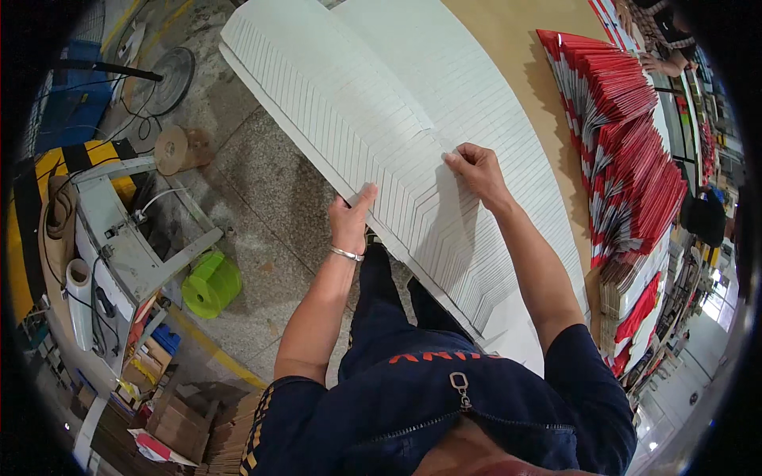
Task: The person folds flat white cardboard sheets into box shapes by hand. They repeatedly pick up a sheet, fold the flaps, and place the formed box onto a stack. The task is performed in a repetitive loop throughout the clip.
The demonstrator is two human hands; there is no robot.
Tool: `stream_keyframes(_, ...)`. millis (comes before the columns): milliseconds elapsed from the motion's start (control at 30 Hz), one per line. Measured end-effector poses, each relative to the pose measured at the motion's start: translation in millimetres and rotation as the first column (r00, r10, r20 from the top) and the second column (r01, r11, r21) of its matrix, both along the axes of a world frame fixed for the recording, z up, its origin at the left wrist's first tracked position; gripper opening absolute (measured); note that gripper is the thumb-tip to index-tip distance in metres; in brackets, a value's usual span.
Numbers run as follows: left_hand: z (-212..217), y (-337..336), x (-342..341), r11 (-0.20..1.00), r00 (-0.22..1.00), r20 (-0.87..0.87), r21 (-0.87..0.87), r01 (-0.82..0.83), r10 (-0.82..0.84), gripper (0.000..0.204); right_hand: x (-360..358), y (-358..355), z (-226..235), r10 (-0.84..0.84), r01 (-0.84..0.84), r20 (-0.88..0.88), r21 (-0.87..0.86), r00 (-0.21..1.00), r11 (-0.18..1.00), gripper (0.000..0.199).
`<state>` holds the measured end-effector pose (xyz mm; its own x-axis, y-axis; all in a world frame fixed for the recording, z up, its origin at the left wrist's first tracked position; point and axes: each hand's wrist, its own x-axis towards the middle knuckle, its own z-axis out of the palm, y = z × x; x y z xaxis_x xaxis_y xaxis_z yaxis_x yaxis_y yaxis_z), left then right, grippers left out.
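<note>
Head view is looking down over a person in a dark zipped top, both bare forearms reaching up from six o'clock toward a long fanned spread of white paper sheets (373, 119).

Nearest, the left hand (350, 220), with a metal bracelet (347, 254) at the wrist, is pinching the near edge of the spread: thumb lying on top, fingers tucked under the overhanging edge, so it is clamped on the sheets. From this hand the spread is running away toward eleven o'clock in one direction and back toward five o'clock in the other; that is its long axis.

A little farther out, at about one o'clock from the left hand, the right hand (475, 168) is resting on top of the sheets with fingertips curled together, pressing or picking at one sheet edge; whether it is actually gripping a sheet I cannot tell. It is sitting more toward the middle of the spread, while the left is holding the rim.

Farther still, at two o'clock, fanned red printed sheets (627, 159) are lying on the brown table (508, 32). Off at nine o'clock, a green tape roll (211, 283) is sitting on the stone floor beside a grey metal machine (119, 238).
</note>
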<state>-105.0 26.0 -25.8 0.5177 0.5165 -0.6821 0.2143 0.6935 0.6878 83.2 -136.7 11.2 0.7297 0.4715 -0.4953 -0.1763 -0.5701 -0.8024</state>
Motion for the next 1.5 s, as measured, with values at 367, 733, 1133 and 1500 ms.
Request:
stream_keyframes(367,-10.2,-17.1,6.1,0.918,0.997,-0.075,0.396,0.011,0.02,0.043,-5.5,-21.4,18.8,0.089,-0.061,0.168,-0.163,0.982,0.985,0.028)
stream_keyframes(733,-15.8,-23.9,3.9,0.805,0.987,-0.154,0.591,0.054,0.046,0.05,-19.6,-31.7,50.7,0.057,-0.032,0.21,-0.121,0.976,0.992,0.027)
stream_keyframes(1133,-4.0,-24.3,9.9,0.821,0.991,-0.128,0.569,0.04,0.04,0.051,-10.3,-39.7,3.8,0.124,-0.124,0.01,-0.033,0.992,0.992,0.04)
stream_keyframes(1500,-22.5,-31.9,-5.2,0.928,0.997,-0.072,0.373,-0.003,0.032,0.062,-22.8,-35.6,10.7,0.105,-0.075,0.155,-0.186,0.982,0.98,0.035)
